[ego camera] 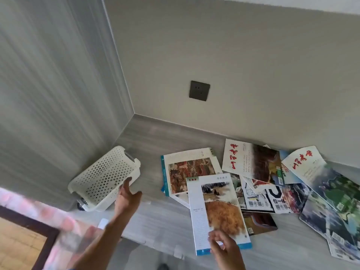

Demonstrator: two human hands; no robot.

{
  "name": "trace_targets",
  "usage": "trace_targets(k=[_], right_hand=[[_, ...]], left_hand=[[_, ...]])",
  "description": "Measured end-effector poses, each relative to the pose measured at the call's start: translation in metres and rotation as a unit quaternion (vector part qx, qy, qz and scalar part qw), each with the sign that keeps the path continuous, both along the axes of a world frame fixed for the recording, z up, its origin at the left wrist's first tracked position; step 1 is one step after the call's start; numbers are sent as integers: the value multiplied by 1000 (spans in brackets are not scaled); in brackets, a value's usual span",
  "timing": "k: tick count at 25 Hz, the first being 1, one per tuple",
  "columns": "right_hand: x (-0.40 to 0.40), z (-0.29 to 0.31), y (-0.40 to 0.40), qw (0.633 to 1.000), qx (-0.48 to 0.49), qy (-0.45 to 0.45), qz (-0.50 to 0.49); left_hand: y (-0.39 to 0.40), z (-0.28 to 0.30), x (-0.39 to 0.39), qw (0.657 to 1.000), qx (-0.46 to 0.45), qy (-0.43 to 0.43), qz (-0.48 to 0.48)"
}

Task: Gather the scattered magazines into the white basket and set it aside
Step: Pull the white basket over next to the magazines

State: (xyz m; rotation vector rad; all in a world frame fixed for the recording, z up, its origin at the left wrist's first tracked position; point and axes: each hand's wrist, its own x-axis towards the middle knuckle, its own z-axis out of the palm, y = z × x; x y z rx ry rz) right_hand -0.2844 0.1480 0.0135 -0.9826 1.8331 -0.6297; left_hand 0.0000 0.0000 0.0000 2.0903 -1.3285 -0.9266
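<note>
A white perforated basket (101,178) stands tilted on the grey floor in the left corner, with nothing visible inside it. My left hand (126,199) reaches toward its near right rim, fingers relaxed, holding nothing. My right hand (224,245) pinches the bottom edge of a magazine with a brown landscape cover (216,209) and lifts it slightly. Several more magazines lie scattered to the right, among them one with a red and brown painting (187,170) and two white covers with red script (245,162) (303,162).
Walls meet in the corner behind the basket, with a dark wall socket (199,91) above the floor. A dark-framed wooden piece (27,234) and a blurred pink fabric (58,217) sit at the lower left. Bare grey floor (155,225) lies between basket and magazines.
</note>
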Motion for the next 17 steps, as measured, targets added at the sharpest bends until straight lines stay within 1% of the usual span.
trace_targets(k=[2, 4, 5, 7, 9, 13, 16, 17], right_hand=[[-8, -16, -29, 998, -3, 24, 51], [-18, -21, -55, 992, -10, 44, 116], [-25, -30, -69, 987, -20, 55, 146], [-40, -42, -95, 977, -40, 86, 192], [-50, -50, -132, 959, -60, 135, 242], [-55, -56, -228, 913, -115, 241, 309], [-39, -67, -303, 889, -106, 290, 337], [-30, -75, -324, 888, -97, 291, 342]], left_hand=[[-33, -12, 16, 998, 38, -39, 30], [-53, -19, 26, 991, 99, -34, 83], [-58, -25, 23, 989, 98, -46, 100], [-58, -36, 10, 989, 56, -71, 119], [-59, -39, -4, 990, 1, -70, 121], [-78, -31, -50, 994, -67, -22, 88], [-100, -24, -72, 990, -114, -9, 84], [-107, -24, -71, 989, -124, 4, 85]])
